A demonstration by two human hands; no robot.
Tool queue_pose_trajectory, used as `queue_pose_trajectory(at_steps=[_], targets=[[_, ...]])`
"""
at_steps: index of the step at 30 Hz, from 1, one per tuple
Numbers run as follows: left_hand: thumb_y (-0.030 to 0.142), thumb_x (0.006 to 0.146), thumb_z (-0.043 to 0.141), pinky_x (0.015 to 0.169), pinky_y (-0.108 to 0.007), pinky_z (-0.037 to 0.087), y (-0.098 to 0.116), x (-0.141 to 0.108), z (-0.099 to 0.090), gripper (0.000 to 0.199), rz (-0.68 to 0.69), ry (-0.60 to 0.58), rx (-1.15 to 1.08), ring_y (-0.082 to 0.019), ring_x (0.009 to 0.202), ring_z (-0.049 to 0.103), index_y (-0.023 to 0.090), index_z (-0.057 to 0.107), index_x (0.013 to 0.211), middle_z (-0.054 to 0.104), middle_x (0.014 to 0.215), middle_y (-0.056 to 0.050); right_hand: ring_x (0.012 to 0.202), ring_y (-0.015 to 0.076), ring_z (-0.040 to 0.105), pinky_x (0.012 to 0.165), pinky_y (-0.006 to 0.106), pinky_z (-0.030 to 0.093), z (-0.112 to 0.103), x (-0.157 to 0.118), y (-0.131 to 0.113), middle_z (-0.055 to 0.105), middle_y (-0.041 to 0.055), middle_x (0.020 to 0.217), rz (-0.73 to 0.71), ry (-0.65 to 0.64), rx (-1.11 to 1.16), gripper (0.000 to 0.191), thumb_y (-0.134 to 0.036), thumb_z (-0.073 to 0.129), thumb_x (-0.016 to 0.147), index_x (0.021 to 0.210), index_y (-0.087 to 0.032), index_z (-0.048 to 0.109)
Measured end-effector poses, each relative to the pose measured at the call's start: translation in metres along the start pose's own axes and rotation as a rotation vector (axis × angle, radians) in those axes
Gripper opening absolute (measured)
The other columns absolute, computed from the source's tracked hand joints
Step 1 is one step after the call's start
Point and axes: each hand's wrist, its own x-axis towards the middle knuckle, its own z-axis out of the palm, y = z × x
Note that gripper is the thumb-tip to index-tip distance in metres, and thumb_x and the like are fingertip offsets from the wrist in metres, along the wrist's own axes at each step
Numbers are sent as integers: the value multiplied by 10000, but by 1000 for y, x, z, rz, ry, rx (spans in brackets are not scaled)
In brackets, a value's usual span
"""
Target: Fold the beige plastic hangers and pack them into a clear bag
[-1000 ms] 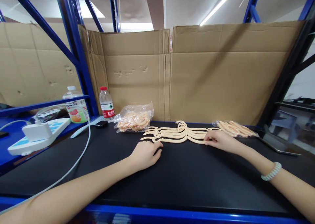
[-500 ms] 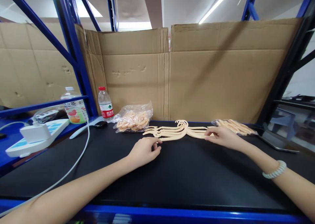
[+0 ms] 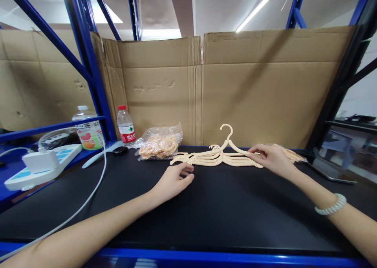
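My right hand (image 3: 271, 160) pinches one end of a cream plastic clothes hanger (image 3: 236, 149). That hanger is tilted up, its hook standing above the rest against the cardboard. Beneath it, several like hangers (image 3: 210, 163) lie stacked flat on the black tabletop (image 3: 206, 209), their hooks toward the back. My left hand (image 3: 173, 181) rests near the left ends of the stack, fingers loosely curled and apart from the thumb, with nothing seen in it.
A clear bag of cream plastic pieces (image 3: 160, 144) lies left of the stack; another bag (image 3: 290, 155) is partly behind my right hand. Further left stand a red-capped water bottle (image 3: 126, 128) and a power strip (image 3: 64, 154) with a white cable. Cardboard (image 3: 265, 91) walls the back.
The top hanger has been raised by its right end, so its hook now points up. My right hand has moved slightly right and up; my left hand's fingers have loosened a little.
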Motion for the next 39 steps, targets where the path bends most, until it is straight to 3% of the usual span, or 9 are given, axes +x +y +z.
queue_pose_trajectory(at_steps=[4, 7, 10, 14, 21, 26, 29, 34, 39], targets=[[380, 770, 579, 761, -364, 531, -7, 4, 2, 445, -20, 49, -158, -210, 838, 673, 131, 522, 1134, 635, 1115, -142, 451, 143, 445, 487, 269, 299, 1, -1, -5, 472, -11, 473, -7, 49, -13, 441, -556, 431, 903, 814, -204, 681], [416, 769, 594, 696, -346, 530, -4, 4, 1, 418, -46, 83, -291, -213, 800, 680, 139, 489, 1065, 616, 1131, -155, 454, 147, 445, 483, 272, 304, 3, -3, -8, 474, -10, 484, -21, 71, -9, 425, -546, 431, 908, 830, -204, 672], [422, 774, 599, 730, -339, 521, 4, 2, -2, 373, -45, 135, -355, -194, 788, 677, 146, 473, 991, 604, 1132, -143, 483, 150, 470, 500, 276, 329, 6, -5, -10, 544, 10, 561, -62, 64, 3, 367, -485, 440, 921, 837, -200, 656], [404, 783, 603, 753, -333, 508, 11, 0, -3, 475, -4, 166, -393, -165, 750, 658, 154, 422, 1143, 610, 1043, -94, 582, 166, 552, 551, 274, 377, 11, -7, -15, 630, 32, 693, -143, 36, 21, 251, -384, 479, 920, 853, -200, 637], [368, 727, 663, 639, -264, 461, 3, 1, 0, 628, 75, 119, -337, -87, 640, 514, 156, 394, 1254, 558, 1018, -54, 713, 185, 617, 628, 277, 442, 20, -12, -27, 676, 45, 830, -180, 65, 41, 164, -305, 492, 906, 867, -207, 618], [357, 734, 639, 615, -262, 430, -1, 2, 0, 729, 97, 94, -184, -87, 601, 457, 171, 315, 1360, 551, 966, -31, 733, 192, 633, 656, 288, 457, 21, -15, -31, 688, 53, 855, -193, 89, 31, 163, -300, 486, 912, 897, -206, 617], [350, 772, 585, 614, -258, 410, 0, 1, -1, 660, 113, 63, -91, -110, 621, 471, 186, 352, 1367, 547, 863, -5, 737, 195, 648, 661, 285, 470, 22, -16, -33, 698, 58, 879, -190, 87, 35, 180, -318, 484, 913, 925, -205, 624], [380, 831, 501, 665, -284, 414, 3, 1, -2, 431, 120, 47, -81, -166, 709, 554, 145, 542, 1190, 550, 724, -9, 763, 190, 665, 684, 272, 475, 23, -18, -38, 706, 55, 925, -195, 117, -39, 230, -310, 444, 952, 965, -197, 643], [411, 807, 524, 499, -230, 356, 6, 3, -4, 476, 48, 59, -203, -112, 538, 458, 118, 534, 1182, 560, 682, -5, 770, 182, 663, 676, 264, 436, 20, -18, -43, 708, 35, 976, -192, 195, -246, 267, -304, 391, 1001, 998, -208, 639]])
